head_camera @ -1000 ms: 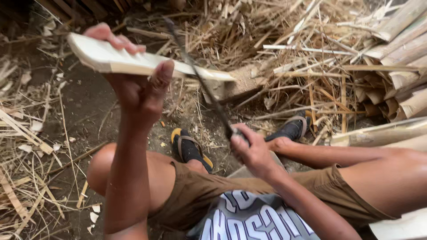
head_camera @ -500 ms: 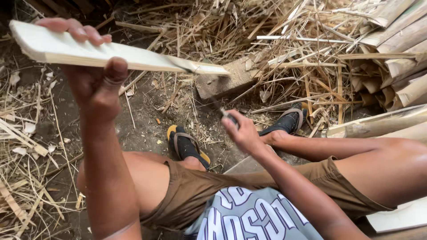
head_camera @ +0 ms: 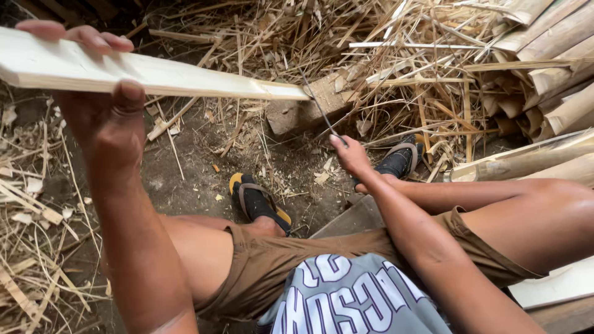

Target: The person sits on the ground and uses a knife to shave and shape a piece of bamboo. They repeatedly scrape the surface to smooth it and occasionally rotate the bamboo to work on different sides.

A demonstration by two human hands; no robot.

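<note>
Two hands are at work; the left hand [head_camera: 102,93] sits in the upper left of the frame, its fingers [head_camera: 93,38] curled over the top face of a pale, flat bamboo slat [head_camera: 185,77] and its thumb pressed up against the near edge, so the slat is clamped firmly and held raised above the ground; the slat runs from the left edge of the frame rightward to a tapered end near the upper middle. The right hand [head_camera: 349,154], at the centre, has its fingers closed narrowly around the handle of a thin dark blade [head_camera: 315,102], which slants up and to the left until its tip meets the slat's far end. Just behind that meeting point lies a weathered wooden block [head_camera: 297,114] on the bare dirt ground [head_camera: 185,173]. Below the hands, two feet in black sandals [head_camera: 257,204] rest on the dirt, one lower centre and one further right beside the right wrist; brown shorts and a grey printed shirt fill the bottom. Dry bamboo shavings [head_camera: 396,55] pile across the top, and split bamboo lengths [head_camera: 544,68] are stacked at the upper right.
</note>
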